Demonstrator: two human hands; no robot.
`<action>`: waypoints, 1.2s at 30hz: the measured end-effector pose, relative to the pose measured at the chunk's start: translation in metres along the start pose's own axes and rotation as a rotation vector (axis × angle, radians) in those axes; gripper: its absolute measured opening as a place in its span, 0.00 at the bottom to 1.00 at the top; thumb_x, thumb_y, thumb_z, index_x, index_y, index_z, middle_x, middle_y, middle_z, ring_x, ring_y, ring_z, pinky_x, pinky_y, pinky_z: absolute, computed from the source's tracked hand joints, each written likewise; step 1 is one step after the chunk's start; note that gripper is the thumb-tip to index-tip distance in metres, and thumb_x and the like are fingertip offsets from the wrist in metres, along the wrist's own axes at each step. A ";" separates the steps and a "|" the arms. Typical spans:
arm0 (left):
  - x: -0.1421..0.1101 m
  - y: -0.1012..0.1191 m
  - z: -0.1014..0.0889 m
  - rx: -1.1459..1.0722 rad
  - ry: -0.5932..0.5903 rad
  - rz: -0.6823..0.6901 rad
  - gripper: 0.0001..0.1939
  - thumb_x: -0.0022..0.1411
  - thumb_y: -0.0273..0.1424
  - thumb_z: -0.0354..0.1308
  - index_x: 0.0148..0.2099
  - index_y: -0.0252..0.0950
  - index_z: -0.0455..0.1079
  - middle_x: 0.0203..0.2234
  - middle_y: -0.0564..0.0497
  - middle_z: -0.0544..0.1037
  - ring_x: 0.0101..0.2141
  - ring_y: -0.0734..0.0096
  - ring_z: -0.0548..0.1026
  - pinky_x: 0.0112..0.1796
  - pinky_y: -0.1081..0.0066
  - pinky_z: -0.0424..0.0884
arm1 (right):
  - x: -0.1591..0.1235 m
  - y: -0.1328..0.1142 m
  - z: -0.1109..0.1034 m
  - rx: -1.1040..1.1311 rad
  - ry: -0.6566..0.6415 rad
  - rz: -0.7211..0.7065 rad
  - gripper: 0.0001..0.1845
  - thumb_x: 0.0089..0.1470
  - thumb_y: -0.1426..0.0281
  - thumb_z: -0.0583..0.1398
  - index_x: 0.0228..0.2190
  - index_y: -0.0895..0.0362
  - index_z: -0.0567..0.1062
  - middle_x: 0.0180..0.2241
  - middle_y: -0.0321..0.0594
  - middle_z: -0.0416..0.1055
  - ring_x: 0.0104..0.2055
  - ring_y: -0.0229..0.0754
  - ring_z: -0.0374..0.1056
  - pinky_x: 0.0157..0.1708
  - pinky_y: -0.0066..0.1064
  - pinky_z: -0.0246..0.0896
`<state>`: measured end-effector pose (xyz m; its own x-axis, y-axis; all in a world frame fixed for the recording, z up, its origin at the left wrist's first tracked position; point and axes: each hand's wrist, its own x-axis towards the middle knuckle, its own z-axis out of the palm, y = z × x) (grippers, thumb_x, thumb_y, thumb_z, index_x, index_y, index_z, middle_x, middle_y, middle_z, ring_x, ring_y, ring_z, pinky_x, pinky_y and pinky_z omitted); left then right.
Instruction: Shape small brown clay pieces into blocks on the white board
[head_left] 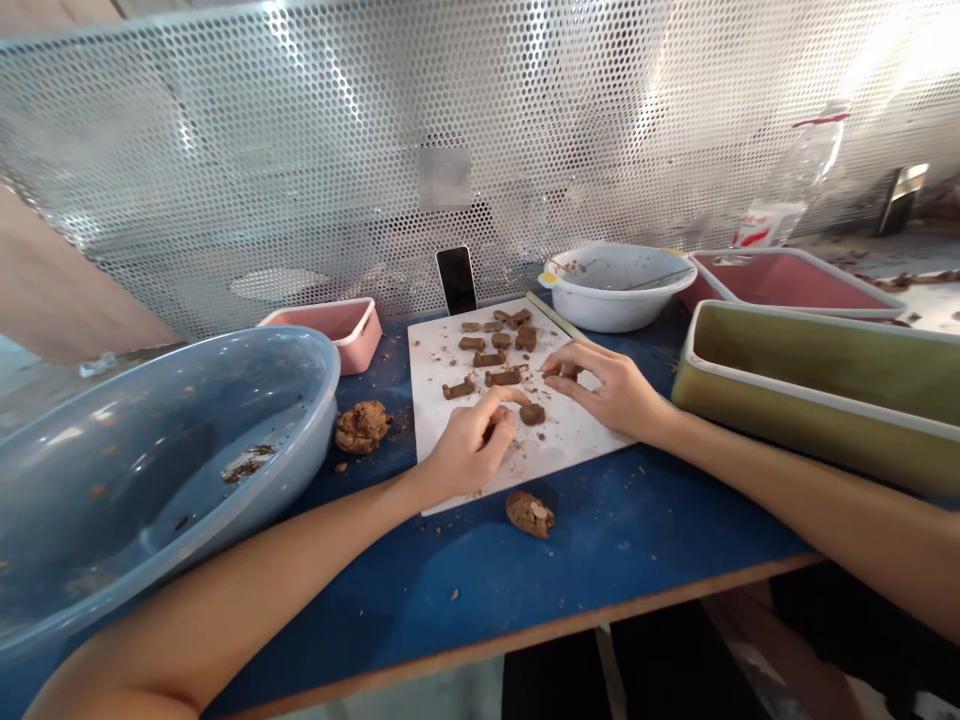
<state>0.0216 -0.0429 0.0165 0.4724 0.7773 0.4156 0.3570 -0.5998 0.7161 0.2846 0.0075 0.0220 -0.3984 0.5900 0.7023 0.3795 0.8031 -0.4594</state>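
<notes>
Left hand point(469, 450), head view: fingers mostly curled, index finger reaching out to the edge of a small round lump point(532, 413) on the white board point(442, 445); whether the curled fingers hold anything, cannot tell. Right hand point(619, 395): thumb and forefinger drawn narrow, just above the board; whether a bit of clay sits between the tips, cannot tell. Done, as far as shows: several short brown clay bars point(503, 377) lie toward the far half of the board, apparently shaped, crumbs scattered about them. Not done: the small round lump looks only partly worked. Also unshaped: a rough clump point(363, 427) beside the blue basin point(319, 385), and a nearer clump point(530, 513) on the blue table point(600, 560), off the board's near edge. Judgement: well under way, with raw clay to spare.
</notes>
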 end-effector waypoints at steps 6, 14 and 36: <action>0.000 0.000 0.000 -0.011 -0.014 -0.003 0.14 0.81 0.35 0.49 0.57 0.37 0.73 0.20 0.59 0.67 0.21 0.74 0.64 0.26 0.74 0.60 | 0.002 0.016 -0.004 -0.020 -0.045 0.061 0.08 0.70 0.62 0.66 0.46 0.51 0.83 0.46 0.42 0.84 0.40 0.45 0.78 0.46 0.40 0.74; 0.001 0.001 0.002 -0.004 -0.018 0.010 0.14 0.82 0.35 0.48 0.57 0.37 0.72 0.19 0.61 0.66 0.20 0.74 0.62 0.26 0.73 0.60 | 0.001 0.022 0.004 -0.067 -0.133 0.060 0.08 0.68 0.64 0.65 0.44 0.53 0.85 0.41 0.40 0.85 0.33 0.40 0.76 0.40 0.34 0.74; -0.001 0.001 0.000 0.032 -0.036 -0.008 0.15 0.82 0.35 0.48 0.58 0.37 0.72 0.20 0.61 0.65 0.19 0.75 0.61 0.25 0.73 0.57 | -0.001 0.024 0.005 -0.088 -0.311 -0.074 0.13 0.74 0.67 0.59 0.45 0.52 0.86 0.41 0.42 0.83 0.43 0.44 0.80 0.47 0.34 0.73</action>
<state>0.0217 -0.0437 0.0167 0.4977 0.7752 0.3891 0.3858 -0.5996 0.7011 0.2900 0.0269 0.0079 -0.6583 0.5384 0.5261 0.4054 0.8424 -0.3549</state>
